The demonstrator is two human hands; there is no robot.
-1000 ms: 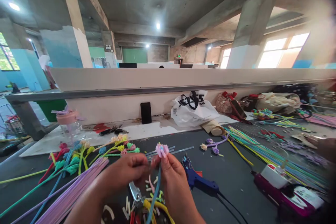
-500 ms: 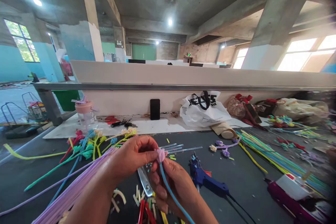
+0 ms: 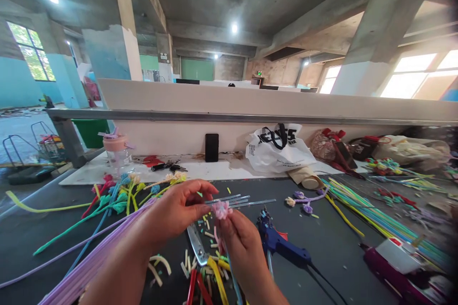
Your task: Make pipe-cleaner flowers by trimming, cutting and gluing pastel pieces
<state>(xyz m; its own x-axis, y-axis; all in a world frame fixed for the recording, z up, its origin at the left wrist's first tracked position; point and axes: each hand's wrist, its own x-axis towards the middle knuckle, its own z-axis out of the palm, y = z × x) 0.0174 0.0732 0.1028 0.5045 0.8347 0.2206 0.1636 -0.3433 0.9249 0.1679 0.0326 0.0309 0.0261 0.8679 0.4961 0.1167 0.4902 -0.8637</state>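
My right hand [image 3: 240, 247] grips a pipe-cleaner flower: a small pink bud [image 3: 221, 209] on a blue stem that runs down past my wrist. My left hand [image 3: 177, 209] is beside it, fingertips pinching at the bud's left side. Both hands hover above the dark table [image 3: 332, 248], over silver pliers [image 3: 196, 244] and a litter of short cut pipe-cleaner pieces [image 3: 211, 276].
A blue glue gun [image 3: 277, 242] lies right of my hands. A lilac pipe-cleaner bundle [image 3: 96, 257] and finished flowers [image 3: 123, 195] lie left; green and yellow stems [image 3: 361, 209] right. A white bag [image 3: 277, 150], phone [image 3: 212, 147] and pink-lidded bottle [image 3: 116, 152] stand by the wall.
The camera has swung right and then steadied. My hands have turned the flower, the bud now fuller and facing up, with my left fingers still working its side.
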